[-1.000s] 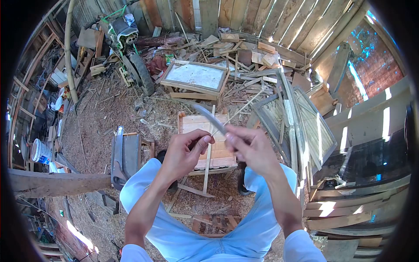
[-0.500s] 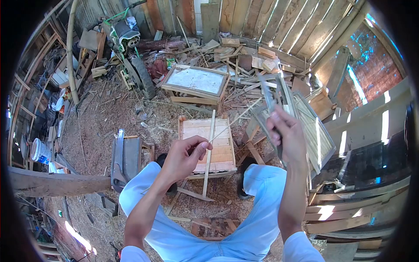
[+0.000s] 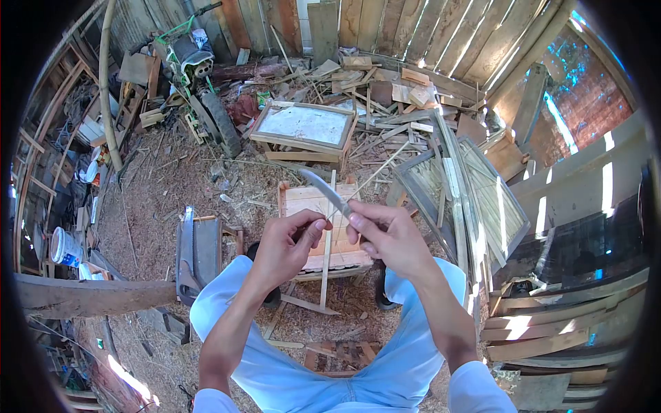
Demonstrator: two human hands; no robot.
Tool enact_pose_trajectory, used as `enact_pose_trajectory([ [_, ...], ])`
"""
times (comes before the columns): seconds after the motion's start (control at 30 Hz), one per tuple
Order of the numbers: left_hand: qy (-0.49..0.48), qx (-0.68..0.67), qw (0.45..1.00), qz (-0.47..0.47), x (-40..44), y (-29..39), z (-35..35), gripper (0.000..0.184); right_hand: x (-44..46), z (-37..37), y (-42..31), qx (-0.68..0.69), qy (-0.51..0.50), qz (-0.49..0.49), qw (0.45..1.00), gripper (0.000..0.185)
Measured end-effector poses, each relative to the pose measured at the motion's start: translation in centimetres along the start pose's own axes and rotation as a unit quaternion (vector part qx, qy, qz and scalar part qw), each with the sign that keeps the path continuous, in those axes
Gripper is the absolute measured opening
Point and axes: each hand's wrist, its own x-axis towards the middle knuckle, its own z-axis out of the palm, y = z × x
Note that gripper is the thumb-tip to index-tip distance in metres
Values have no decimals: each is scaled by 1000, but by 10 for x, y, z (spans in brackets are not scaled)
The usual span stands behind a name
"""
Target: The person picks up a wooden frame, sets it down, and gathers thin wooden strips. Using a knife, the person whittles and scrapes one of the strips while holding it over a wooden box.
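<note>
My left hand (image 3: 292, 242) is closed, pinching a thin wooden stick (image 3: 387, 164) between thumb and fingertips. The stick slants up and to the right from there. My right hand (image 3: 391, 237) is wrapped round the handle of a knife (image 3: 322, 188), its curved blade pointing up and left. Blade and stick cross just above my left fingertips; whether they touch I cannot tell. Below both hands stands a low bench of pale wooden slats (image 3: 306, 199), between my knees. Lengthwise over it lies a narrow wooden strip (image 3: 326, 265).
A handsaw (image 3: 186, 251) rests on a dark box (image 3: 206, 249) by my left knee. Ahead is a wooden frame with a white panel (image 3: 303, 126), backed by scrap wood (image 3: 375, 86). Slatted panels (image 3: 492, 199) lean at the right. A small bike (image 3: 200, 76) stands at the back left.
My right hand has come down and left, bringing the knife from the raised position at the right to the stick. My left hand still pinches the stick and has barely moved.
</note>
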Motion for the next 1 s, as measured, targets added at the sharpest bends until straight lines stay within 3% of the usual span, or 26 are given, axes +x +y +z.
enact_pose_trajectory([
  [0.1,9,49,999,7,-1,3,0,15,1,-9,-5,15,28,5,999,33],
  [0.17,16,71,997,10,-3,3,0,14,1,-22,-11,40,109,-9,993,33],
  [0.27,30,81,996,21,-4,2,1,12,1,-48,-17,75,154,-44,984,35],
  [0.43,51,78,995,24,1,6,6,11,-1,-12,-3,21,85,4,996,37],
  [0.5,60,78,994,35,1,5,7,11,1,4,11,-40,-23,2,999,36],
  [0.73,66,89,992,58,0,6,5,10,2,1,2,29,-6,26,999,35],
  [0.8,70,99,990,69,-2,4,4,10,3,-14,-4,57,72,-6,996,30],
  [1.0,102,132,980,104,-3,4,9,9,-1,-22,-8,77,60,-2,995,32],
])
